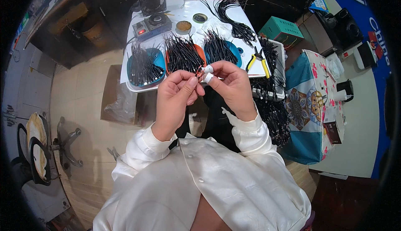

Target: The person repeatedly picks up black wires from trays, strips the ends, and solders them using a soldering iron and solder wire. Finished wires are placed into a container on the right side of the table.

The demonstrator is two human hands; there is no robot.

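Note:
In front of the worktable, my left hand (177,91) pinches a thin cable with small red and black wire ends (200,71). My right hand (233,88) meets it there, its thumb and forefinger wrapped in white covers and closed on the same wire ends. The fingers hide most of the cable. Just beyond my hands, black cables (180,51) stand bundled in an orange basket (201,53). To its left is a blue basket (158,59) of similar cables with pale tips, and to its right another blue basket (234,52) of cables.
Yellow-handled pliers (258,59) lie at the table's right edge. Farther back are a soldering station (153,26), a round tin (184,27) and a loose cable bundle (234,15). A white crate (280,78) of black cables stands right; a cardboard box (109,99) sits left on the floor.

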